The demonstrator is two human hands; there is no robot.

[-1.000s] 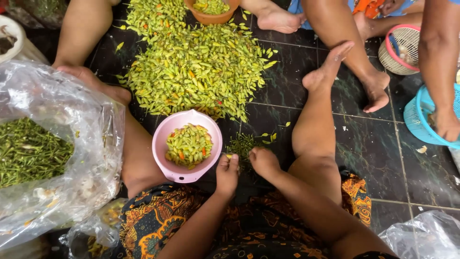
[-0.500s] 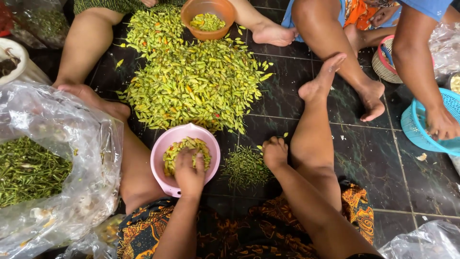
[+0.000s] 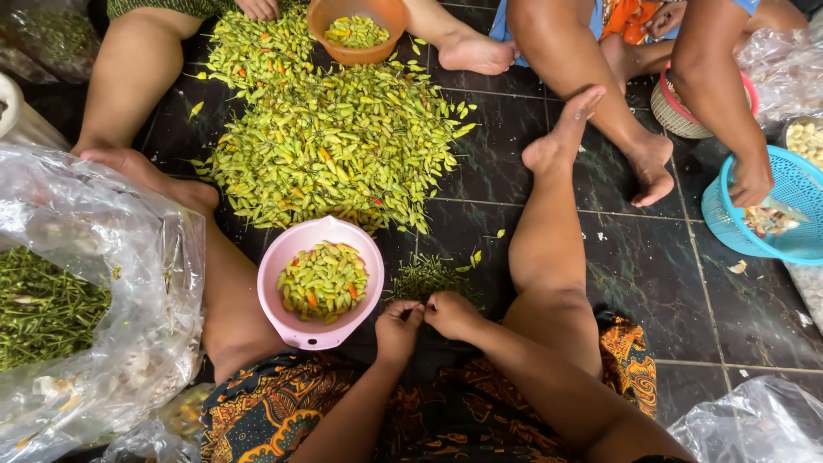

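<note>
The left hand [image 3: 396, 324] and the right hand [image 3: 452, 312] meet fingertip to fingertip above the dark tiled floor [image 3: 651, 283], pinched together on something too small to make out. Just left of them a pink bowl [image 3: 283, 257] holds yellow-green chillies. Small green stems [image 3: 427, 276] lie beyond the fingers, then the big chilli pile [image 3: 330, 146].
</note>
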